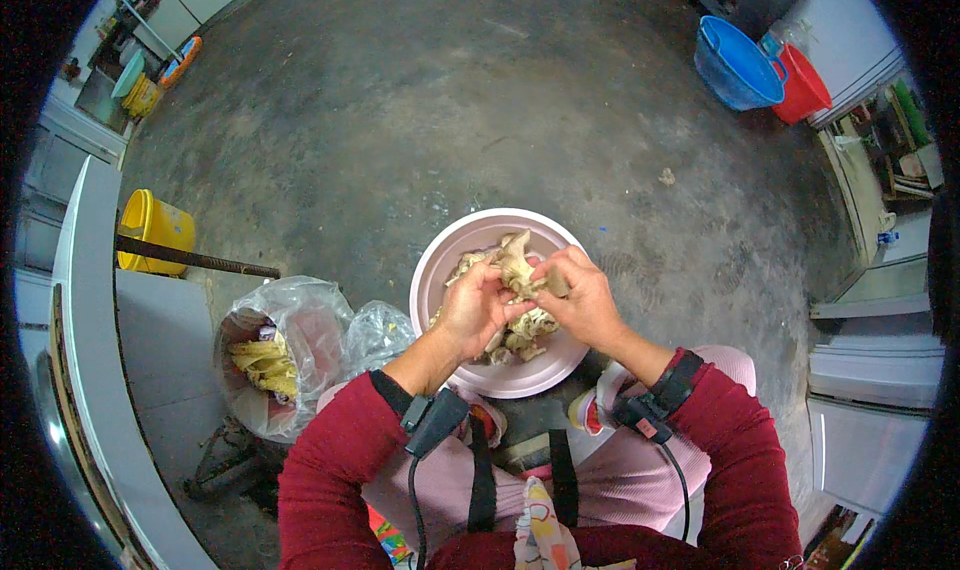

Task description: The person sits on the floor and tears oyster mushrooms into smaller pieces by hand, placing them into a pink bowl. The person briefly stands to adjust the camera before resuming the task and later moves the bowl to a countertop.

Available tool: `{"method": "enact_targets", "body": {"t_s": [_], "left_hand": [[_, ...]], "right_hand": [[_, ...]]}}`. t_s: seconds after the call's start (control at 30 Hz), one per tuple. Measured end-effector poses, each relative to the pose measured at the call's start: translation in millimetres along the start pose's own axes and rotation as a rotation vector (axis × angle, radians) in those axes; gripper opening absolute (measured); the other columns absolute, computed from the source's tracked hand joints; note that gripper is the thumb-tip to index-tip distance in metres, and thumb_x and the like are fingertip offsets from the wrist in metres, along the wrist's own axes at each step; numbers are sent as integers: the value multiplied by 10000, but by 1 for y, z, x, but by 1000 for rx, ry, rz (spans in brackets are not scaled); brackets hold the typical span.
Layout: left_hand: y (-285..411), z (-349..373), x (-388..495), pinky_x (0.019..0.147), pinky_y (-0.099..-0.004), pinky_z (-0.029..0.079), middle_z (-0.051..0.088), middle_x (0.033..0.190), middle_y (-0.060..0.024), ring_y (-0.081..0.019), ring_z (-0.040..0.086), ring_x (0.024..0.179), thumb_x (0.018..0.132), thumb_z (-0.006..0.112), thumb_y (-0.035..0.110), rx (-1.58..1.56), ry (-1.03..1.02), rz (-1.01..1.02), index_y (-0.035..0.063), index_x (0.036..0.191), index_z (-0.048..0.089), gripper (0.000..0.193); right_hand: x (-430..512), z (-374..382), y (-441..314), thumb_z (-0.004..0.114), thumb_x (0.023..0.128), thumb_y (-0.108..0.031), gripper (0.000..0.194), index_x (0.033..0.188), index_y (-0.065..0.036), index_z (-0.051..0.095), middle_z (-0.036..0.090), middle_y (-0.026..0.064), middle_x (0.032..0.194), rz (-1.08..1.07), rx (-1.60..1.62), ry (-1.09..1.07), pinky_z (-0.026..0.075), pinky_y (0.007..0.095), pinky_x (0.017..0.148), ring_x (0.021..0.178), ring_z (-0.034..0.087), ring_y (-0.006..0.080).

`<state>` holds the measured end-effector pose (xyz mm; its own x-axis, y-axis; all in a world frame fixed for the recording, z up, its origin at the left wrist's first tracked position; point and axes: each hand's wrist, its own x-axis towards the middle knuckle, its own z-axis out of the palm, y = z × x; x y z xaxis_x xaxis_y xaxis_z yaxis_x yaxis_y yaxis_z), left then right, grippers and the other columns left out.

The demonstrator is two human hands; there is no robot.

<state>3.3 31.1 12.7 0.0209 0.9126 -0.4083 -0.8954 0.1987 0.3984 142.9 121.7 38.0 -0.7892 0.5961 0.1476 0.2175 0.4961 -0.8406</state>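
A cluster of pale oyster mushrooms [516,261] is held between my two hands above a pink plastic basin [438,258]. My left hand [474,311] grips it from the left with bent fingers. From the other side, my right hand [583,296] pinches a greyish piece of the cluster at its edge. More mushroom pieces [525,337] lie in the basin below, partly covered by my hands. The basin stands on the floor in front of my feet.
Left of the basin stands a bin lined with clear plastic [300,330], holding yellowish scraps [264,363]. A clear plastic bag [379,330] lies beside it. A dark bar [199,257] juts out near a yellow bucket [161,228]. Blue [739,67] and red tubs [802,86] stand far right.
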Motion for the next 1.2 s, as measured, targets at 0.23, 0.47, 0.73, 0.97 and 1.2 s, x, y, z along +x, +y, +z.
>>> {"method": "enact_targets", "body": {"t_s": [0.23, 0.47, 0.73, 0.97, 1.2], "left_hand": [[11, 8, -1, 847, -396, 429, 474, 1141, -118, -217, 474, 1053, 856, 321, 294, 28, -90, 31, 66, 1198, 374, 415], [4, 7, -2, 884, -429, 403, 472, 1152, -116, -251, 478, 1054, 872, 320, 339, -49, -16, 14, 58, 1209, 365, 441], [11, 4, 0, 880, -463, 413, 436, 1171, -127, -257, 478, 1053, 877, 345, 246, -53, -141, 7, 61, 1248, 302, 417], [9, 5, 0, 877, -417, 426, 438, 1174, -112, -249, 491, 1036, 869, 367, 195, -16, -54, 7, 84, 1242, 312, 393], [12, 7, -2, 785, -331, 477, 490, 1073, -98, -204, 522, 970, 855, 399, 132, 295, 98, -2, 88, 1139, 394, 288]], "right_hand": [[2, -3, 5, 603, 690, -29, 174, 850, -27, 535, 576, 70, 971, 279, 522, 39, 438, 276, 768, 910, 544, 151], [1, -7, -2, 647, 649, -89, 241, 869, -69, 550, 535, 86, 862, -69, -214, 13, 459, 304, 704, 808, 555, 245], [6, -14, 2, 601, 732, -49, 133, 840, -8, 534, 601, 67, 881, 313, 629, 42, 451, 265, 749, 856, 570, 144], [5, -12, -6, 688, 633, -178, 319, 891, -45, 558, 580, 131, 807, 84, -160, 72, 458, 328, 672, 738, 586, 281], [1, -17, 10, 643, 681, -176, 284, 907, -20, 572, 599, 128, 713, 347, 127, -75, 457, 314, 621, 660, 578, 176]]}}
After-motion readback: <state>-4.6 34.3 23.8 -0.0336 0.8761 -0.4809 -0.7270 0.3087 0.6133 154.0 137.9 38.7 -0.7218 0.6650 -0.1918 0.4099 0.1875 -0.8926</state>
